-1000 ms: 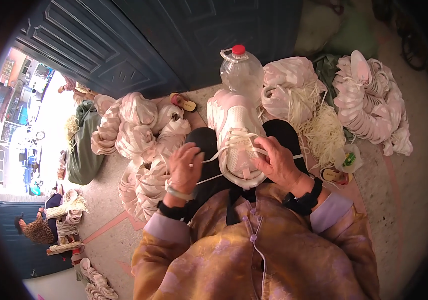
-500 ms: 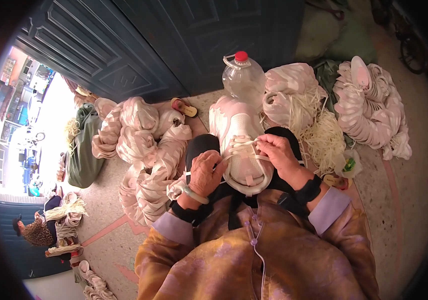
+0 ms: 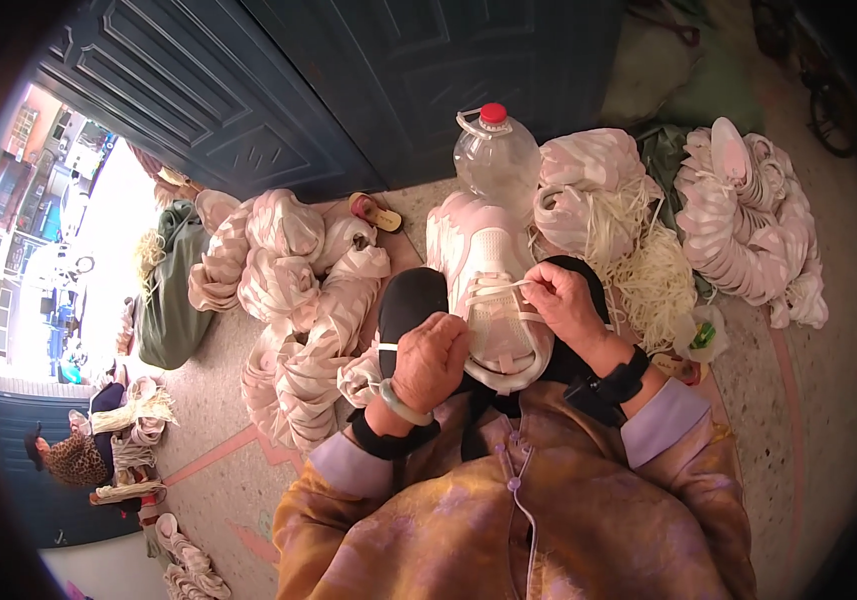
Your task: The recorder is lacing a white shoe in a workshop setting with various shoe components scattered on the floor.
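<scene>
A pale pink and white sneaker upper (image 3: 501, 335) lies between my knees, its padded collar toward me and its toe pointing away. White shoelace (image 3: 494, 287) crosses its eyelet rows. At the right edge of the lacing, my right hand (image 3: 561, 303) pinches a white lace between thumb and fingers, pulled out toward the right. My left hand (image 3: 431, 362) is curled closed beside the upper's left edge, over my left knee; whatever its fingers hold is hidden.
Heaps of similar uppers (image 3: 284, 290) lie to the left, more (image 3: 749, 220) to the right. Loose cream laces (image 3: 654, 285) spill beside my right knee. A clear jug with a red cap (image 3: 494, 155) stands ahead, before dark blue doors (image 3: 219, 100). Another person (image 3: 79, 455) sits far left.
My left hand has drawn back toward me and curled tighter. My right hand has shifted slightly right, still pinching the lace. The view has moved a little.
</scene>
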Motion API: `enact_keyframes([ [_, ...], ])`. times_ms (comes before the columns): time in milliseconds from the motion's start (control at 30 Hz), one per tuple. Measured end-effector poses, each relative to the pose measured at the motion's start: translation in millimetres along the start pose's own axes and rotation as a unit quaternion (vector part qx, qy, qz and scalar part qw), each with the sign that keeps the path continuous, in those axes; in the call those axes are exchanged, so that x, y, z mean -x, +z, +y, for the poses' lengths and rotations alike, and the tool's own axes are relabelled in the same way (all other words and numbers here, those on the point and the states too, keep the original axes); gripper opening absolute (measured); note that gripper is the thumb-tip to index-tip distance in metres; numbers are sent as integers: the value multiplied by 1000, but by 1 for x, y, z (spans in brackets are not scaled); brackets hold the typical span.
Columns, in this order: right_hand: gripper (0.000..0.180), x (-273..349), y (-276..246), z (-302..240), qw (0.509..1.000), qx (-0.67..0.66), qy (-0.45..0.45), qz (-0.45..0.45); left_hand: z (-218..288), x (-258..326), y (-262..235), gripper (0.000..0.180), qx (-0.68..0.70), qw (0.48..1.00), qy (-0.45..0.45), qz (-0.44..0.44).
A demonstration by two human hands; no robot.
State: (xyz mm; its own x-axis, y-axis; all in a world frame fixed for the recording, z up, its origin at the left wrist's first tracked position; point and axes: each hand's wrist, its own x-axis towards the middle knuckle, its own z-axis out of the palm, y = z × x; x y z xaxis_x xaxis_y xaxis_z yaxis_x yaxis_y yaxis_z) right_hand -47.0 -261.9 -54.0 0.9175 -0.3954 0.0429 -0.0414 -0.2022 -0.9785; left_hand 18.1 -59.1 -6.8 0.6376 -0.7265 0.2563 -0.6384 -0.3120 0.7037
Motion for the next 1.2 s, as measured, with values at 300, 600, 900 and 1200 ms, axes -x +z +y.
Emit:
enact_keyframes([
  [300, 13, 1, 3, -2, 996, 64, 39, 56, 19, 3, 9, 8, 13, 993, 48, -103],
  [600, 14, -12, -13, 0, 909, -331, 220, -128, 17, 10, 4, 12, -134, 986, 0, -96],
  [900, 22, -5, -14, -3, 890, -376, 237, -96, 17, 20, -8, 8, -211, 972, 43, -98],
  [1200, 23, -1, -12, 0, 900, -365, 204, -122, 28, 29, -49, 6, -135, 970, 90, -183],
])
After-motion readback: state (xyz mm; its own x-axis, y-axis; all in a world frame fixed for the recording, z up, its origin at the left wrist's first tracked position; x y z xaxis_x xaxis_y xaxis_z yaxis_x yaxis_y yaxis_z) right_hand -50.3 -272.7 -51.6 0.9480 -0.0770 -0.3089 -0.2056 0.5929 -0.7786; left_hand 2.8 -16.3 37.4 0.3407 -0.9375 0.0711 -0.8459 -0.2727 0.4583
